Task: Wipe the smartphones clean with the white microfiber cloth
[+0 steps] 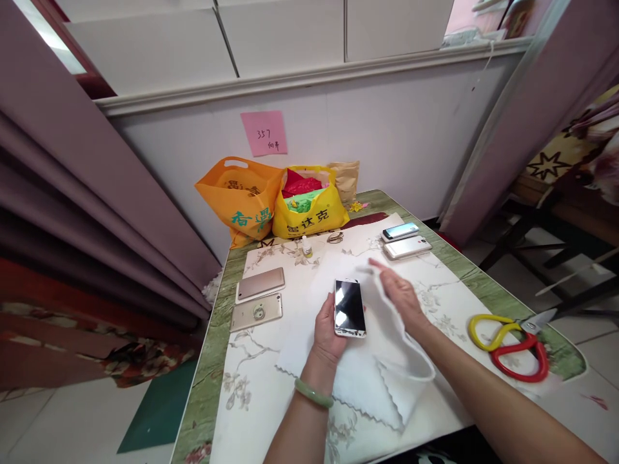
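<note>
In my left hand (329, 328) lies a white smartphone (350, 308), its dark screen facing up, with dark marks along the top and bottom edges. My right hand (400, 298) is raised just right of the phone, fingers pinched and partly blurred. A white band-like edge runs from those fingers and loops down to the right; it seems part of a thin white cloth, though blur leaves this uncertain. Beneath the phone, a white cloth (360, 393) with zigzag edges is spread over the table.
Left stand two gold phones, one pink-gold (261, 283), one with a ring holder (256, 313). Two more phones (407, 247) lie at right, near scissors (515, 348) with yellow and red handles. A small bottle (306, 246), orange bag (242, 200) and yellow bag (312, 216) are behind.
</note>
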A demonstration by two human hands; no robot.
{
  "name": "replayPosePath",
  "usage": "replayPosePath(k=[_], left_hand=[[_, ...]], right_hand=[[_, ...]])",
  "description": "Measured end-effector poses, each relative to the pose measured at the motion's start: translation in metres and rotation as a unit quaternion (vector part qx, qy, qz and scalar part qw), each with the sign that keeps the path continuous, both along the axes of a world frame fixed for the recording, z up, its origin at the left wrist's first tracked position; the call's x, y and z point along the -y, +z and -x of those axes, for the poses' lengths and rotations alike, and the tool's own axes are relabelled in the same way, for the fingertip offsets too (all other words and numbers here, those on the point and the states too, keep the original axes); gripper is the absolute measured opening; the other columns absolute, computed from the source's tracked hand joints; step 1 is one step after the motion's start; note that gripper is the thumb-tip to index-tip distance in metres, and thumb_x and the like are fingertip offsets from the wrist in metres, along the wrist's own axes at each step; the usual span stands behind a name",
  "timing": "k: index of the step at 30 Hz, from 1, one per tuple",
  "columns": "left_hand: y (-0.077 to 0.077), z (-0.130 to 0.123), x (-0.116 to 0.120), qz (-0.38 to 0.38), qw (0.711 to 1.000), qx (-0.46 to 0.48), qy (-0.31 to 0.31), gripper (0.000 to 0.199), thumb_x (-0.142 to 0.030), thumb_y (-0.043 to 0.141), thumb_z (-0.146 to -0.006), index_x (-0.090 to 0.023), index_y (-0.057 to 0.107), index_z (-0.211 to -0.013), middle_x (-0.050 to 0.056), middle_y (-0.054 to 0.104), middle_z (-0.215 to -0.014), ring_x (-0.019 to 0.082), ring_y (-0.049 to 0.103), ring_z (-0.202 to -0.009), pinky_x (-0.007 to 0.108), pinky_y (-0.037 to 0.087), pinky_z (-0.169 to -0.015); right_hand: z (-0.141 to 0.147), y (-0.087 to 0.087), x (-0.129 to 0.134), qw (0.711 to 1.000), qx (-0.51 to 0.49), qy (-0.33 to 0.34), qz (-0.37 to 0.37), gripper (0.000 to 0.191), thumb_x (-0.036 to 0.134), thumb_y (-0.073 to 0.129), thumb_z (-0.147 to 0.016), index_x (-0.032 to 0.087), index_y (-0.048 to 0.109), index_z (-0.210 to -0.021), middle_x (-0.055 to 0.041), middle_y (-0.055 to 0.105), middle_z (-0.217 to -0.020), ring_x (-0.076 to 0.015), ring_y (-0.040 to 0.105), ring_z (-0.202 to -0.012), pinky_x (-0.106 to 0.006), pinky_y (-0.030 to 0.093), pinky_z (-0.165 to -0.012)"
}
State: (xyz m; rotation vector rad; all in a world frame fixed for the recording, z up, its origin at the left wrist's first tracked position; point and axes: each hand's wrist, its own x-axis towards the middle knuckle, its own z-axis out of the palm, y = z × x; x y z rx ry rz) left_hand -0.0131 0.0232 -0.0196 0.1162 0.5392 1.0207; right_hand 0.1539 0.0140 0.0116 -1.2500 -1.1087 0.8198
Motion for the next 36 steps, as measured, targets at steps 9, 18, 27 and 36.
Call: replayPosePath(k=[9, 18, 27, 36], left_hand=[[-0.004, 0.0, 0.0, 0.007, 0.999, 0.031, 0.02, 0.049, -0.056, 0.048, -0.086, -0.017, 0.066, -0.11, 0.011, 0.069, -0.115, 0.028, 0.057, -0.118, 0.042, 0.041, -0.103], [-0.005, 0.002, 0.0, 0.014, 1.0, 0.007, 0.006, 0.055, -0.065, 0.049, -0.082, -0.018, 0.064, -0.106, 0.012, 0.068, -0.11, 0.028, 0.062, -0.109, 0.044, 0.046, -0.097], [-0.007, 0.002, 0.004, 0.066, 0.998, 0.0, 0.009, 0.055, -0.069, 0.051, -0.078, -0.018, 0.065, -0.091, 0.011, 0.07, -0.095, 0.029, 0.062, -0.108, 0.043, 0.046, -0.097], [-0.004, 0.003, 0.007, 0.091, 0.995, 0.005, 0.036, 0.048, -0.066, 0.054, -0.079, -0.02, 0.067, -0.088, 0.007, 0.071, -0.087, 0.027, 0.064, -0.103, 0.043, 0.045, -0.099]], right_hand=[[0.031, -0.019, 0.012, 0.9, 0.389, 0.157, -0.117, 0.049, 0.037, 0.036, -0.099, 0.026, 0.033, -0.147, -0.0057, 0.04, -0.149, -0.0228, 0.031, -0.14, -0.051, 0.021, -0.116], [0.042, -0.028, 0.007, 0.824, 0.49, 0.271, -0.081, 0.065, 0.048, 0.037, -0.098, 0.024, 0.011, -0.152, -0.0071, 0.023, -0.155, -0.0232, 0.02, -0.144, -0.05, 0.015, -0.117], [0.049, -0.025, 0.016, 0.807, 0.491, 0.31, -0.11, 0.072, 0.054, 0.037, -0.096, 0.021, 0.007, -0.153, -0.0083, 0.019, -0.156, -0.0239, 0.017, -0.144, -0.049, 0.011, -0.118], [0.055, -0.016, 0.02, 0.825, 0.434, 0.343, -0.116, 0.076, 0.058, 0.043, -0.092, 0.02, 0.014, -0.152, -0.0079, 0.022, -0.156, -0.0261, 0.02, -0.143, -0.049, 0.012, -0.118]])
